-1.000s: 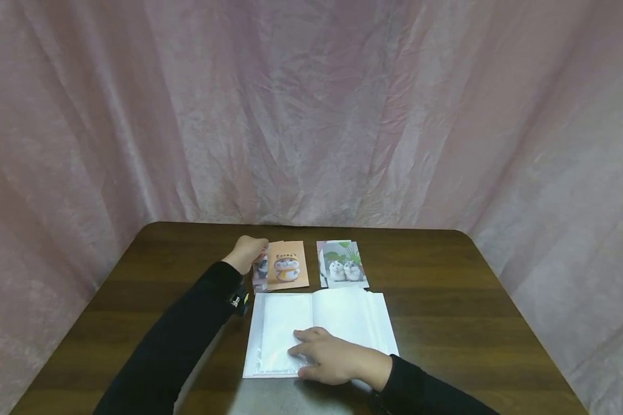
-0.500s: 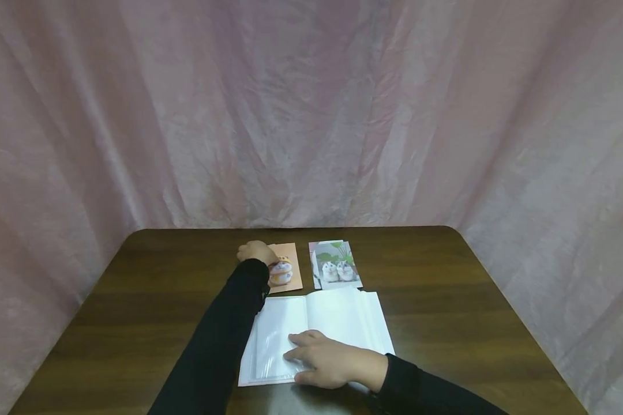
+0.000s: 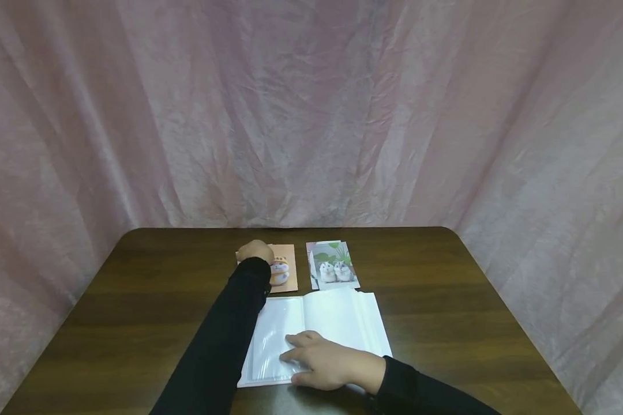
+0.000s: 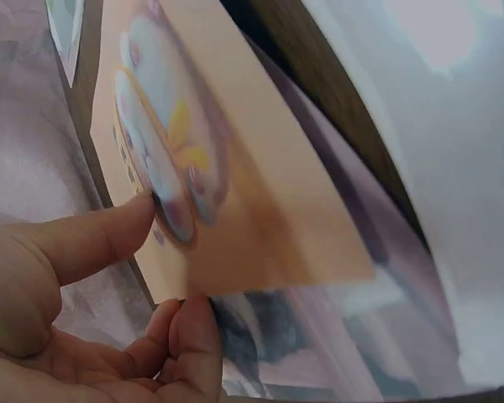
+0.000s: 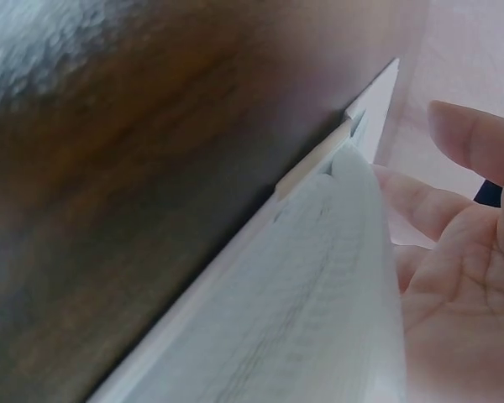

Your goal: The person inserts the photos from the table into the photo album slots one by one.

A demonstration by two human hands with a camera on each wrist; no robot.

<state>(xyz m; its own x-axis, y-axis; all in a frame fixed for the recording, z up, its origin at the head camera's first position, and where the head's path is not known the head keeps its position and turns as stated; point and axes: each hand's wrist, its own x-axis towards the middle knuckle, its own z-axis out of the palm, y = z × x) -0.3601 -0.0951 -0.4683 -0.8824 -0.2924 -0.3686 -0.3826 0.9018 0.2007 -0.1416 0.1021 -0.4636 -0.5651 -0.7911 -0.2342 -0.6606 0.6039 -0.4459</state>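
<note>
An orange card [image 4: 269,193] with a cartoon hamster lies over another picture card [image 4: 319,336] beyond the album. My left hand [image 3: 255,251] is at its left side; in the left wrist view the thumb overlaps the card's face and the curled fingers [image 4: 197,336] meet its edge, pinching it near a corner. Part of the orange card is hidden by the hand and sleeve in the head view. An album [image 3: 337,314] with clear pockets lies spread on the table. My right hand [image 3: 324,362] rests on its left page, fingers extended.
Right of the orange card lies a small stack of photo cards [image 3: 337,268], topped by a picture of two white hamsters. All of it is on a brown wooden table [image 3: 446,317]. A pink curtain [image 3: 311,115] hangs behind the table's far edge.
From the card pair's left edge, my left hand has moved right onto the orange card, and its forearm now covers part of the album's left side. My right hand stays on the page.
</note>
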